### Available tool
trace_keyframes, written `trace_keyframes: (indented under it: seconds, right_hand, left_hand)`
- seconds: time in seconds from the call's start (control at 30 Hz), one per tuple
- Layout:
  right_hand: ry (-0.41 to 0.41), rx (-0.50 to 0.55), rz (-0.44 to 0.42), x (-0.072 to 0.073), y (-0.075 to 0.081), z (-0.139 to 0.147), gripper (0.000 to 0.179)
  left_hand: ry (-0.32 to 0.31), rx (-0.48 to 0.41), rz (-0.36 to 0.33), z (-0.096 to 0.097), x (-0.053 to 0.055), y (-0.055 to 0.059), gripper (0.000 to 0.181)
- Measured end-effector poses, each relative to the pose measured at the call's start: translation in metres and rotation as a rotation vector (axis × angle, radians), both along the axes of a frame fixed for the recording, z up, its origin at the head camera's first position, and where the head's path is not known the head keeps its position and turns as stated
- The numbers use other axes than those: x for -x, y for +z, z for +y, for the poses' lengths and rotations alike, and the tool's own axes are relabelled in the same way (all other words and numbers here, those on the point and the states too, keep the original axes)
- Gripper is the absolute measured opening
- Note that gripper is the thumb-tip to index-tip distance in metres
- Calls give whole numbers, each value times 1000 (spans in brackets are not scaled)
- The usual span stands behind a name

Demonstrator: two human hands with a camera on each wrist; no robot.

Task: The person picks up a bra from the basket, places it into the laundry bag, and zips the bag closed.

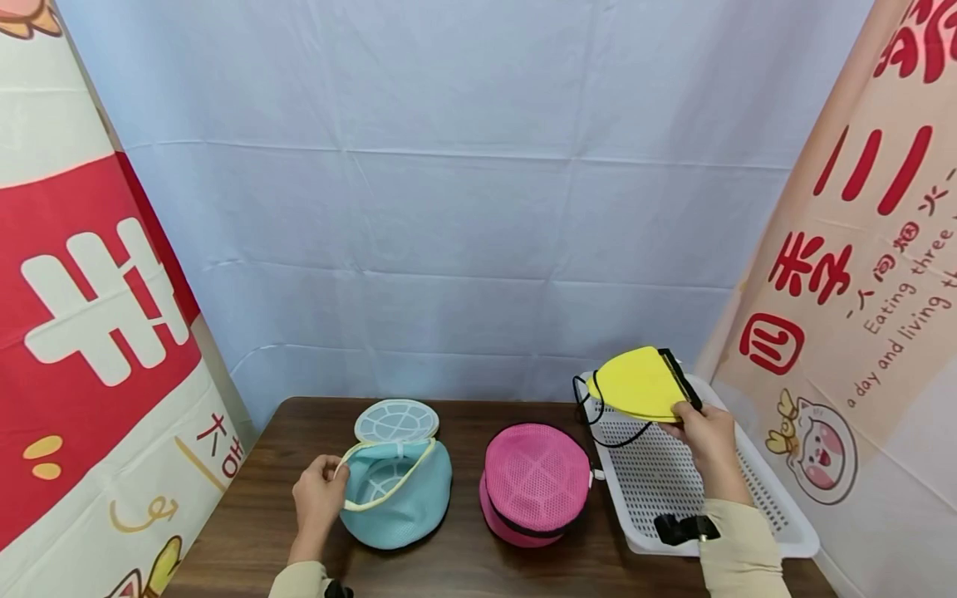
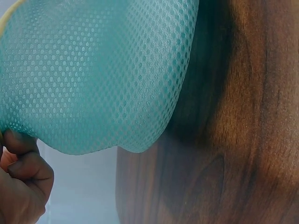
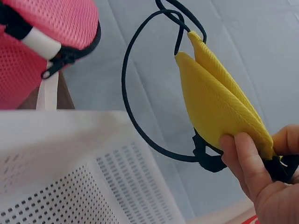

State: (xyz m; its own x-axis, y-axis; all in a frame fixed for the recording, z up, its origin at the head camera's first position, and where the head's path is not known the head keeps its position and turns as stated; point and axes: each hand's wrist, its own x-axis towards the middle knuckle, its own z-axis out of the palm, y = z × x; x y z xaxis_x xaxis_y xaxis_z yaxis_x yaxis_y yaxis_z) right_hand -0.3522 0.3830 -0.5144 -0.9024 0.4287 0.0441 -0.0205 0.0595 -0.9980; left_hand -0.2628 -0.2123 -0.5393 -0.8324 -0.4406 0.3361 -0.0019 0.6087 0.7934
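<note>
Well, at the far left we see a printed cloth (image 1: 112, 282) hanging beside the brown table (image 1: 247, 515). Next, our left hand (image 1: 320, 494) pinches the pale yellow edge of a blue mesh bag (image 1: 407, 515), which stands open on the table, its round lid (image 1: 396, 421) tipped back. To its right we have a pink mesh bag (image 1: 537, 477) with its top on, a white tag (image 1: 597, 475) sticking out toward the white basket (image 1: 650, 490). Up at the basket's far end, our right hand (image 1: 706, 440) pinches a yellow cloth piece (image 1: 634, 384) near its black band (image 1: 680, 379), while a black cord (image 3: 124, 88) hangs looped from the cloth; furthest right we see another printed cloth (image 1: 875, 274)
</note>
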Motion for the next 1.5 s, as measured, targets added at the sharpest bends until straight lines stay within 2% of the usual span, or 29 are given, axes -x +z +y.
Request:
trace_keyframes:
  seconds: [0.07, 0.3, 0.4, 0.43, 0.63, 0.67, 0.9, 1.0, 1.1, 1.27, 1.3, 1.33, 1.4, 1.5]
  right_hand:
    - [11, 2, 26, 5, -5, -1, 65]
    - [59, 20, 54, 9, -6, -19, 63]
    - [70, 15, 63, 13, -11, -23, 61]
    - [105, 39, 73, 6, -4, -29, 56]
    - [125, 45, 99, 21, -20, -32, 57]
    - [90, 22, 96, 31, -31, -29, 61]
    - [75, 17, 121, 26, -22, -59, 50]
    - [106, 5, 132, 35, -31, -64, 52]
    - [145, 55, 175, 48, -45, -65, 48]
    - [157, 86, 190, 49, -43, -84, 37]
    - [174, 89, 196, 48, -41, -87, 35]
    - [213, 105, 206, 35, -27, -95, 33]
    - [264, 126, 244, 23, -14, -104, 27]
    - [318, 114, 215, -15, 36, -134, 26]
  left_hand:
    - [-6, 1, 5, 1, -1, 0, 3]
    - [-3, -2, 7, 1, 0, -1, 4]
    - [-2, -6, 3, 1, 0, -1, 4]
    - [-4, -6, 2, 1, 0, -1, 4]
    - [-5, -1, 10, -1, -1, -2, 5]
    - [-6, -3, 10, -1, -2, -2, 5]
    - [-2, -1, 7, -1, -2, -6, 6]
    - [7, 1, 12, 0, -2, -5, 6]
    - [14, -1, 19, 0, -1, -5, 5]
    - [19, -9, 30, 0, -1, -5, 4]
    - [19, -10, 31, 0, -1, -5, 3]
    - [18, -11, 33, 0, -1, -5, 3]
    - [17, -11, 34, 1, -1, -5, 3]
    - [20, -13, 34, 1, -1, -5, 4]
